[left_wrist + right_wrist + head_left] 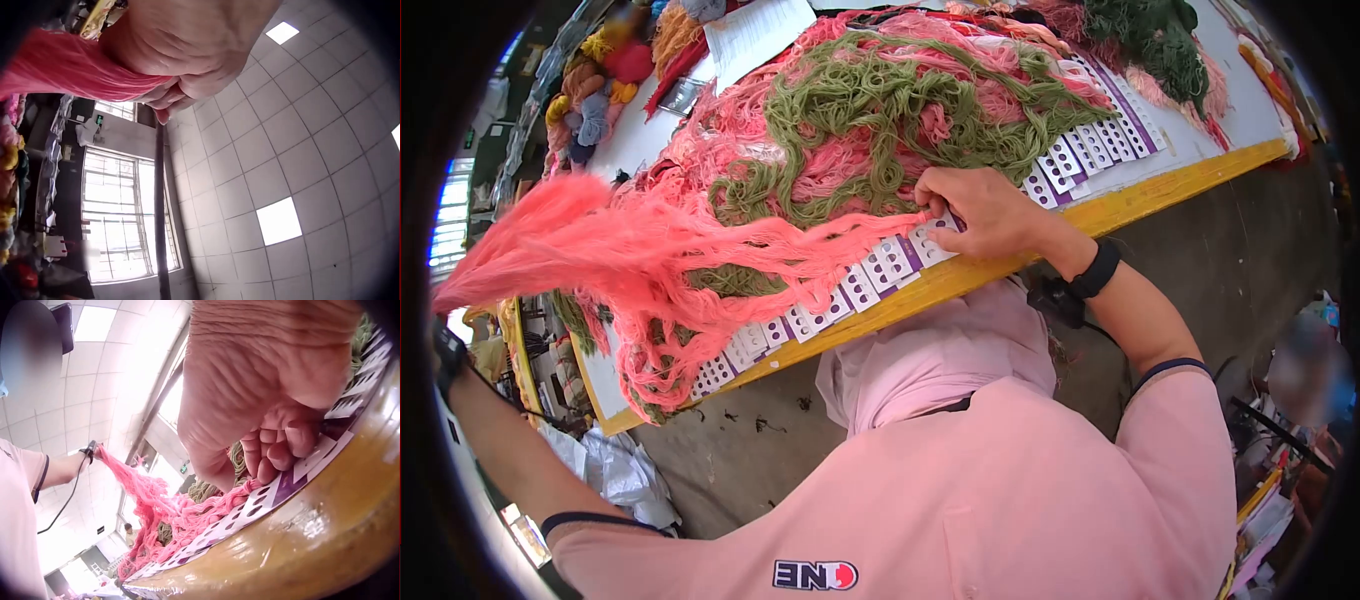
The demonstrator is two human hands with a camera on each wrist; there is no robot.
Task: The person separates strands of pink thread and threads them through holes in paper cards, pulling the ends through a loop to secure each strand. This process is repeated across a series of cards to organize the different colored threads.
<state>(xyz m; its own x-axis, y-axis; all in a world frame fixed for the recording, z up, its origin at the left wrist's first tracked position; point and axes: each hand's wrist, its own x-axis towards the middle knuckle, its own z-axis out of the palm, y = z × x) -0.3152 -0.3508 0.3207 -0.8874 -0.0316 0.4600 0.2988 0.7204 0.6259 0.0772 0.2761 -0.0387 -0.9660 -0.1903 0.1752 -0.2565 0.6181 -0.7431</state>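
Bright pink yarn (730,245) stretches across the head view, from the upper left to the table's front edge. In the left wrist view my left hand (181,56) grips the raised bundle of pink yarn (75,65), fingers curled round it. My right hand (990,212) is low at the table edge, its curled fingers pinching the yarn's other end over the punched cards (885,262). The right wrist view has my right hand (262,381) close above the cards, with the pink strands (219,503) reaching its fingertips. Green yarn (880,100) lies behind on more pink yarn.
A yellow edge (1170,195) runs along the table front. White cards with holes line it on both sides of my right hand. Dark green yarn (1145,45) lies at the back right, a paper sheet (755,35) at the back, and coloured bundles (595,95) at the left.
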